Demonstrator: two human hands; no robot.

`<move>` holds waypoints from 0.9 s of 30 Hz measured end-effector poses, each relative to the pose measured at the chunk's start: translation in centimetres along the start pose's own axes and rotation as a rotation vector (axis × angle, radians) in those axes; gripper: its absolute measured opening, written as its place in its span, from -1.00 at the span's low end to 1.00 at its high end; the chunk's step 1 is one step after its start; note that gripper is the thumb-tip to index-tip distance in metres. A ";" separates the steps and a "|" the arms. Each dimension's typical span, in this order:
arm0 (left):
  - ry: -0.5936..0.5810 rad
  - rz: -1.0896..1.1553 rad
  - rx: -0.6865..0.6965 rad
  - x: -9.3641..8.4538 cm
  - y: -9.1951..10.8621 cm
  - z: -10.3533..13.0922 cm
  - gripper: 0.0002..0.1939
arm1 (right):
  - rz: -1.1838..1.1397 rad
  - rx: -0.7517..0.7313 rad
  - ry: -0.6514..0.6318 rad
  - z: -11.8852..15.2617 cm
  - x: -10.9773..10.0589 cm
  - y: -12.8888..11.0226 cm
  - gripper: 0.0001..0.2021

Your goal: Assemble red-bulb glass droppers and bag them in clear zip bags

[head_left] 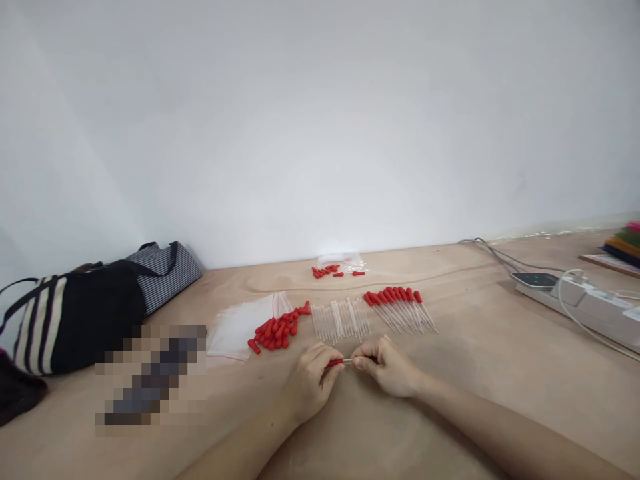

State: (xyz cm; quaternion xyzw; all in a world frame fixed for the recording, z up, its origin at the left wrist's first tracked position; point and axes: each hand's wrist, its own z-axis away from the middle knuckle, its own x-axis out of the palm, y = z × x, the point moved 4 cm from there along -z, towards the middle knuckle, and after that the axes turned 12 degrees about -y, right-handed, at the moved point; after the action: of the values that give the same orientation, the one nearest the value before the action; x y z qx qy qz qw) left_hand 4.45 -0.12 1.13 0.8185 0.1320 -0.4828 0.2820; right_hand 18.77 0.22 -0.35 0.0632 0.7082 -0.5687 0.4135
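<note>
My left hand (pixel 315 379) is closed around a red rubber dropper bulb (pixel 335 363), its narrow end toward the right. Facing it, my right hand (pixel 389 368) pinches a thin clear dropper tube (pixel 349 361); the tube's near end meets the bulb's mouth, though how deep it sits is too small to tell. Beyond my left hand lies a pile of loose red bulbs (pixel 277 331), partly on a clear zip bag (pixel 240 328). A row of bare clear tubes (pixel 340 320) lies beyond my hands. To its right, several droppers with red bulbs fitted (pixel 401 312) lie side by side.
At the back, more red bulbs (pixel 325 271) lie by a small clear bag (pixel 345 260). A black bag (pixel 100 313) and a striped bag (pixel 163 273) stand left, near a pixelated dark object (pixel 155 377). A power strip (pixel 585 303) with cables is at right.
</note>
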 end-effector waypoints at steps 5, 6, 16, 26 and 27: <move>-0.007 0.042 -0.075 -0.2 -0.6 -0.2 -0.90 | 0.060 -0.047 -0.040 0.0 -0.5 -0.2 -0.73; -0.006 0.039 -0.095 -0.3 -0.8 -0.3 -0.90 | 0.099 -0.072 -0.035 0.1 -0.8 -0.5 -0.73; 0.069 -0.145 -0.212 -2.6 -2.6 -0.4 -0.72 | 0.298 -0.123 0.144 0.7 -2.7 -0.2 -0.76; -0.025 -0.425 -0.491 -5.5 -7.4 1.1 -0.85 | 0.450 0.409 0.332 -2.8 -4.9 4.7 -0.77; -0.020 -0.443 -0.491 -5.5 -7.4 1.1 -0.86 | 0.455 0.426 0.331 -3.1 -4.8 4.9 -0.78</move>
State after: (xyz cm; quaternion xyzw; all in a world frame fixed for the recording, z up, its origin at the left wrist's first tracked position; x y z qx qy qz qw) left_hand -2.70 5.49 3.00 0.6727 0.4164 -0.4942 0.3604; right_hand 23.06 6.39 -0.81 0.3956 0.5989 -0.5790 0.3867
